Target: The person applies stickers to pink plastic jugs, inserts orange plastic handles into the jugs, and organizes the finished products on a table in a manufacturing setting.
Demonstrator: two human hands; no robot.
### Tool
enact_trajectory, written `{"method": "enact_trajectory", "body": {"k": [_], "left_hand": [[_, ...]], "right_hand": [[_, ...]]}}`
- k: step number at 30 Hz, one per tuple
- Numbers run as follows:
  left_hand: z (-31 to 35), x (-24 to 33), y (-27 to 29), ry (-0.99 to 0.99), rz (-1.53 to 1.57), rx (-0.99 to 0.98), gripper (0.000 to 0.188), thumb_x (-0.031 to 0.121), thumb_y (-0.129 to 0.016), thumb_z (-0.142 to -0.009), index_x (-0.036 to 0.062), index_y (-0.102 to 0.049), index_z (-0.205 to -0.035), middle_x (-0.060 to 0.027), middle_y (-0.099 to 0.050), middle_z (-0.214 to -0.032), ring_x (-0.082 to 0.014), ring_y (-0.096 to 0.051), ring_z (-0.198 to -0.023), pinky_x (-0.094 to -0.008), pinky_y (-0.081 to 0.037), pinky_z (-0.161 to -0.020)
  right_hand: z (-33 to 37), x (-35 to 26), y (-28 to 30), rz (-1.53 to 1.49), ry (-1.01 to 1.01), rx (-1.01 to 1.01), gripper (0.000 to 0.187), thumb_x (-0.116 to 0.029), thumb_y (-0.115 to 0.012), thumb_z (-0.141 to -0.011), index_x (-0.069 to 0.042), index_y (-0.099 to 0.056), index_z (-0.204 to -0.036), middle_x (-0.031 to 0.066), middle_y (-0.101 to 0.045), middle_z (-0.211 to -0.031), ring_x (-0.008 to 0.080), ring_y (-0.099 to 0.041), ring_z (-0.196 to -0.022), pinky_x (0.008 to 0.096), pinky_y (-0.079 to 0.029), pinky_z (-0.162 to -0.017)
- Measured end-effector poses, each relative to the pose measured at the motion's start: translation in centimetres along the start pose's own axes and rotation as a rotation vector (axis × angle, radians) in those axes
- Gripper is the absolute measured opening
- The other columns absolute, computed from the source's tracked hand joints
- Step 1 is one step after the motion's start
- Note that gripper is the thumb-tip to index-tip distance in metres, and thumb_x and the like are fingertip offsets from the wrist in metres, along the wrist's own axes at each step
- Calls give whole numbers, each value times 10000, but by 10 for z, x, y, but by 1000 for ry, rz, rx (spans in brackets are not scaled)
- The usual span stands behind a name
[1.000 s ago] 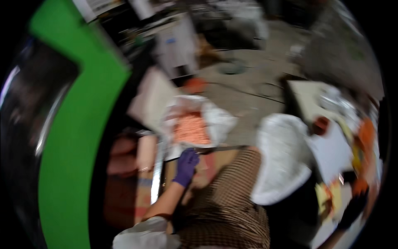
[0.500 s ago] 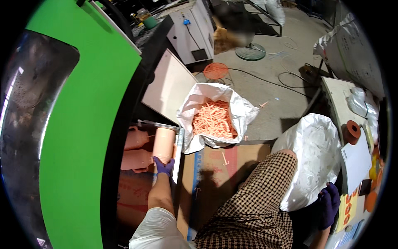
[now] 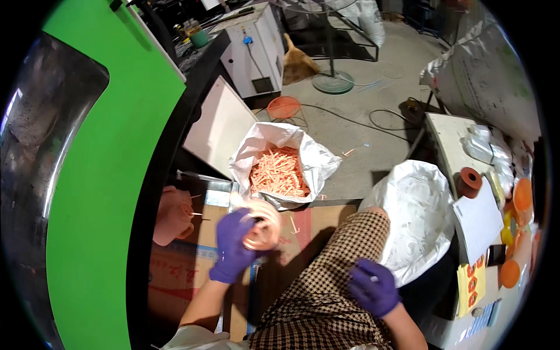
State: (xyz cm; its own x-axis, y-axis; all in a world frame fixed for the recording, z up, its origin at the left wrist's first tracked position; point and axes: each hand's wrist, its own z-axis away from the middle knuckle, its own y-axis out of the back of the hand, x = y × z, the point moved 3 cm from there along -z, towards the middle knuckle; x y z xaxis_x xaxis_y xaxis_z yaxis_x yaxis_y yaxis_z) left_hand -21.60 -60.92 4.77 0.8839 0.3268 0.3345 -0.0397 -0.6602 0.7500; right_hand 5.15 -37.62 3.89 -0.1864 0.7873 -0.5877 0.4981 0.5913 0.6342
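Observation:
My left hand, in a purple glove, is closed round a peach plastic bottle. The bottle is raised in front of me with one round end facing up, and motion blurs its outline. My right hand, gloved in purple too, hovers over my right thigh with its fingers loosely bent and apart, holding nothing visible. More peach bottles lie to the left by the green machine. Beyond the held bottle, a white sack holds many thin peach plastic scraps.
A white plastic bag with clear-looking contents stands right of my knee. On the right-hand table are a brown tape roll, papers and orange pieces. The green machine walls my left. An orange basket and cables lie beyond.
My left hand has lifted the bottle up and right out of the metal-edged opening. My right hand has come left from beside the table to above my thigh. The view has shifted slightly.

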Motion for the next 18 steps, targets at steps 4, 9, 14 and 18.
{"method": "enact_trajectory", "body": {"k": [4,9,14,18], "left_hand": [[-11,95,-49,67,230,-94,505,250,-862,-638,35,-627,-1030,-159,-645,-928,-404,-620,-859,-460,-473,-750],[-22,150,-81,-126,208,1,478,234,-827,-708,-11,-623,-1065,-198,-659,-1003,-407,-644,-970,-486,-498,-868],[-26,164,-81,-175,149,-62,474,275,-820,-707,13,-636,-1057,-176,-670,-1072,-372,-650,-1007,-487,-469,-992],[-14,142,-91,-307,194,-35,482,296,-813,-721,31,-631,-1081,-179,-660,-1148,-367,-636,-1065,-525,-437,-1040]], "right_hand": [[-24,-26,-48,-34,5,-129,494,-215,-755,-827,-168,-623,-1300,113,-650,-1224,285,-699,-831,389,-575,-669],[2,6,-66,121,-223,-181,631,-156,-628,-887,-296,-437,-1471,73,-636,-1277,304,-695,-737,419,-556,-601],[13,14,-65,40,-55,229,584,-113,-582,-902,-277,-459,-1449,71,-673,-1220,304,-694,-715,404,-561,-609],[7,18,-72,133,-169,-182,388,-190,-577,-920,-216,-560,-1307,88,-689,-1130,303,-710,-751,405,-559,-618]]}}
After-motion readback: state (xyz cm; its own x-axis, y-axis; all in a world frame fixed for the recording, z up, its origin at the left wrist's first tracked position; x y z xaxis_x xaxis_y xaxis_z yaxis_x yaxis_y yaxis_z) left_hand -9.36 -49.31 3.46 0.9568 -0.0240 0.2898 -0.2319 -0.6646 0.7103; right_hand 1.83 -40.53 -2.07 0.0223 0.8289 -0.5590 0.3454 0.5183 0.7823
